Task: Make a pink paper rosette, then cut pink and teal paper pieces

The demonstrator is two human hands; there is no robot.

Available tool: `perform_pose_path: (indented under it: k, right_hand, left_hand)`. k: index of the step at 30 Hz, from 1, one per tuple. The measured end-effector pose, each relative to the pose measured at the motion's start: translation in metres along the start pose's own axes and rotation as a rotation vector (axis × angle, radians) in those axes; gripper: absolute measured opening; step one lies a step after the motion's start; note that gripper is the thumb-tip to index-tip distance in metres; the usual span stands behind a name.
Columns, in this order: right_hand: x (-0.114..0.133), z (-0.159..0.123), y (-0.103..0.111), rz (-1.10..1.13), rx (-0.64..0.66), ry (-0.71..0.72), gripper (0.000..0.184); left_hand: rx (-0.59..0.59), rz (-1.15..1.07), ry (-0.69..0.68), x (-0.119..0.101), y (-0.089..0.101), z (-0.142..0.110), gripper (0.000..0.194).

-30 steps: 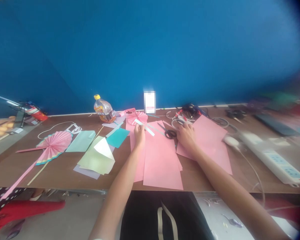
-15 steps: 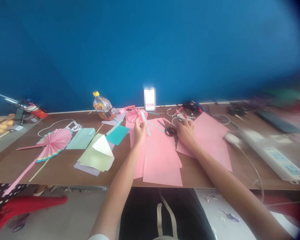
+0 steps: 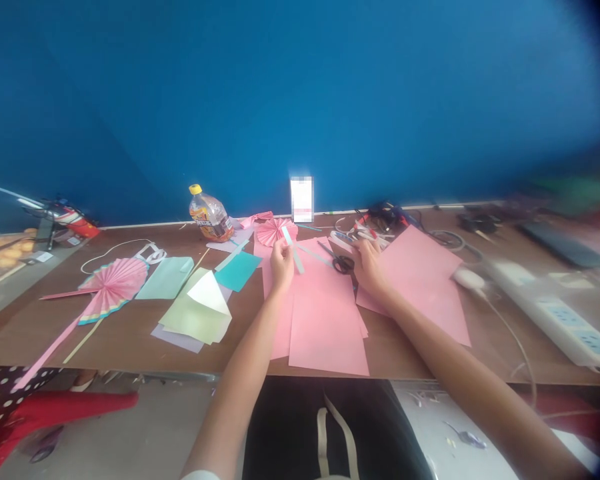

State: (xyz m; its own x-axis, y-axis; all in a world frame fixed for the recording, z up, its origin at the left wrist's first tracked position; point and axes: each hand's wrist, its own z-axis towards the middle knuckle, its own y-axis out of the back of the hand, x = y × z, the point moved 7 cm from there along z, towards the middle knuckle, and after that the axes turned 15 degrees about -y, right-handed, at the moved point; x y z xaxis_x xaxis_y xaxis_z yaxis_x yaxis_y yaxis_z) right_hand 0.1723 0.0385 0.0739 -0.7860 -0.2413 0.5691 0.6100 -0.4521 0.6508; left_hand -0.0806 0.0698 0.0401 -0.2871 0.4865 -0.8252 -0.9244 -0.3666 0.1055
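Note:
My left hand (image 3: 282, 265) pinches a narrow pale-blue paper strip (image 3: 293, 251) above the pink sheets of paper (image 3: 327, 313). A pink pleated paper rosette (image 3: 273, 233) lies just behind that hand. My right hand (image 3: 371, 265) is closed on a slim white object (image 3: 341, 241) that points left; its kind is too blurred to tell. Right beside this hand, black-handled scissors (image 3: 343, 265) rest on the pink paper. More pink paper (image 3: 415, 280) lies under and to the right of my right wrist.
To the left are a pink pleated fan (image 3: 113, 287), green paper (image 3: 193, 313), teal paper (image 3: 237, 271) and a yellow-capped bottle (image 3: 211, 217). A lit screen (image 3: 302, 200) leans against the blue wall. Tangled cables (image 3: 387, 217) and a white power strip (image 3: 555, 320) lie to the right.
My right hand has lifted slightly from the clutter at the back and now has the slim white object in its fingers. My left hand keeps the paper strip; the view has shifted slightly.

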Motion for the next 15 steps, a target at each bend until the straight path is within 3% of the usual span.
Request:
perform_pose_path:
  k: [7,11,15]
  right_hand:
    - [0.005,-0.002,0.009,0.15,-0.064,0.033,0.023]
    - [0.005,-0.003,0.011,0.188,-0.053,0.01,0.022]
    - [0.005,-0.004,0.007,0.2,-0.031,0.025,0.023]
  left_hand:
    - [-0.084,0.206,0.011,-0.003,0.014,0.002,0.025]
    - [-0.11,0.3,0.033,0.003,0.019,0.002,0.033]
    - [-0.135,0.465,-0.134,-0.011,0.019,0.002,0.041]
